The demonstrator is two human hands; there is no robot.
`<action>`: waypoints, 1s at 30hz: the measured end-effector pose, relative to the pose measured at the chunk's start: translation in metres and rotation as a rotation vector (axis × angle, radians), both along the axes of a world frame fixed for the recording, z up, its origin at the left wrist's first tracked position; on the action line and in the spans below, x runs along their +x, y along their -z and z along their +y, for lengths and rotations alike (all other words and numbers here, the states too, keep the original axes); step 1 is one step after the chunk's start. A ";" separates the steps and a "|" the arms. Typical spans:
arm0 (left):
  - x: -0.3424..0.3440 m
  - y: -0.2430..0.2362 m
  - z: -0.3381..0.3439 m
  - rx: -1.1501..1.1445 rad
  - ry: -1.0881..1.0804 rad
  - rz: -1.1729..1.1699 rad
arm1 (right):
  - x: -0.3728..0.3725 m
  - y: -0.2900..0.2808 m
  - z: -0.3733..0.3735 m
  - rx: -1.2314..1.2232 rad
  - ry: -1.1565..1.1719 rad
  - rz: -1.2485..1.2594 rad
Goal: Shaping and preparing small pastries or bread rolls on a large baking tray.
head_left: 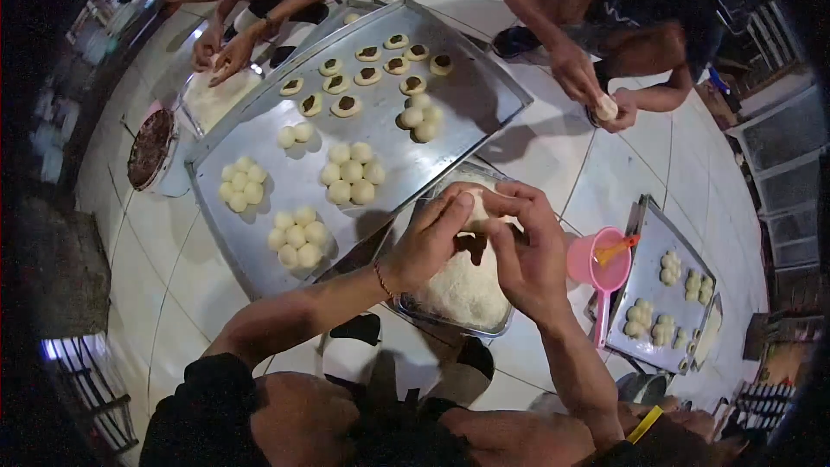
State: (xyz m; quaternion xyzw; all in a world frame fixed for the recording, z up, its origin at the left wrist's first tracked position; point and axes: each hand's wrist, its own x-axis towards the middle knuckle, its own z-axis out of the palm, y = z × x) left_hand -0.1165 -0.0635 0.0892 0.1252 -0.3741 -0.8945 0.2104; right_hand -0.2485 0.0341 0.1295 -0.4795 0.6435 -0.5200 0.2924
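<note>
A pale piece of dough (477, 210) is pinched between the fingers of my left hand (430, 240) and my right hand (529, 251). Both hands are closed on it, and the fingers cover part of it. Beneath them stands a shallow container (489, 331) heaped with whitish crumbs or grated topping (467, 292). Just beyond, a big metal tray (226, 145) carries clusters of round dough balls (353, 173). At its far end, flattened dough rounds (367, 76) each bear a dab of dark filling.
A tub of dark brown filling (152, 151) stands left of the tray. On the right are a pink dipper (581, 261) with an orange-handled brush (616, 249) and a smaller tray of dough (644, 259). Two people crouch opposite; one holds dough (606, 109).
</note>
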 end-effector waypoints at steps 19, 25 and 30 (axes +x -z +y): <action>-0.058 0.140 -0.164 -1.037 -0.355 -1.355 | -0.047 0.082 -0.013 0.213 -0.020 0.012; -0.053 0.140 -0.163 -1.375 -0.536 -1.347 | -0.073 0.182 0.021 0.387 -0.006 0.450; 0.004 0.114 -0.209 -1.348 -0.611 -1.375 | -0.072 0.225 0.048 0.458 -0.016 0.645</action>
